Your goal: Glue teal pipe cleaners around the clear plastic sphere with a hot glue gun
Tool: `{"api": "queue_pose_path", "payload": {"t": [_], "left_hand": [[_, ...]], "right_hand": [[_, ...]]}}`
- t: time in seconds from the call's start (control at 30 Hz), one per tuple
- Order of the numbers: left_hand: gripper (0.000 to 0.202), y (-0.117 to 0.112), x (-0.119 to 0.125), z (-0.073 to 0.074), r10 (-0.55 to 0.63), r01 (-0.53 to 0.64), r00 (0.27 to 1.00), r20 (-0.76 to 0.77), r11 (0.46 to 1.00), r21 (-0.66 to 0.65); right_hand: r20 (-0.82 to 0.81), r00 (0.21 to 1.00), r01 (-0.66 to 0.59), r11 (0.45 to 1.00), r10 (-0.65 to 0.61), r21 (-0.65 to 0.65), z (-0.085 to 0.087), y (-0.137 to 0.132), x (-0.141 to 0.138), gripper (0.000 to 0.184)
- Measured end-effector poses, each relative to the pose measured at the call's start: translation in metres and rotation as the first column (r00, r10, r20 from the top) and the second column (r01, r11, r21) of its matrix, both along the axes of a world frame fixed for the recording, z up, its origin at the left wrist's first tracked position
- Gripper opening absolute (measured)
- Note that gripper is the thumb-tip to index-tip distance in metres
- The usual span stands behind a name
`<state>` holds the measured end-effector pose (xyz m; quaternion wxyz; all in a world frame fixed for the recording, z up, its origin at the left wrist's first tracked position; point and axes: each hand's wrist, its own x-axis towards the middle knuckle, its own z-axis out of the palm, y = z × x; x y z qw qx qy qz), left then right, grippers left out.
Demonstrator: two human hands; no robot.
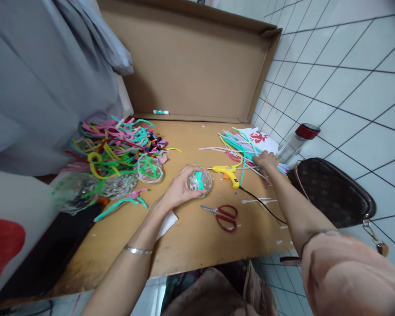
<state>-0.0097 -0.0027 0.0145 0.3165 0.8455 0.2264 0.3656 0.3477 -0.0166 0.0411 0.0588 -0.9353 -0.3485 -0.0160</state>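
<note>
A clear, round plastic piece (208, 179) with a teal strip across it is gripped in my left hand (183, 184), whose fingers wrap round its side above the table. Over on the right, my right hand (266, 160) reaches down into a bundle of pastel pipe cleaners (238, 142), fingers curled at the bundle's near end and partly hidden. A yellow hot glue gun (227, 172) lies between my hands, its nozzle close to the clear piece. Red-handled scissors (224, 215) rest on the table nearer to me, blades pointing left.
A big heap of mixed pipe cleaners (115, 147) covers the left, with clear plastic pieces (74, 193) beside it. A cardboard tray (197, 66) stands behind, a green-and-white marker (161, 112) at its foot. A red-lidded bottle (294, 142) and brown bag (332, 191) flank the tiled wall.
</note>
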Motion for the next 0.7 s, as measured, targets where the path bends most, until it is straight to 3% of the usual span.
{"api": "queue_pose_path", "payload": {"t": [0.1, 0.27, 0.43, 0.7], "left_hand": [[0.056, -0.001, -0.001, 0.001, 0.004, -0.004, 1.000, 0.003, 1.000, 0.008], [0.055, -0.002, -0.002, 0.001, 0.024, -0.024, 1.000, -0.004, 1.000, 0.010], [0.054, -0.003, -0.002, 0.002, 0.011, -0.011, 1.000, 0.005, 1.000, 0.018], [0.055, -0.003, -0.003, 0.004, 0.012, -0.012, 1.000, -0.013, 1.000, -0.002]], "right_hand": [[-0.068, 0.997, 0.021, 0.998, -0.025, -0.054, -0.003, 0.003, 0.017, 0.058], [-0.132, 0.990, -0.061, 0.996, 0.051, -0.069, -0.004, 0.015, 0.030, 0.043], [-0.068, 0.996, -0.057, 0.998, 0.059, 0.037, 0.001, 0.016, 0.026, 0.031], [0.109, 0.994, -0.048, 0.974, 0.024, 0.223, 0.030, 0.008, 0.032, 0.042]]}}
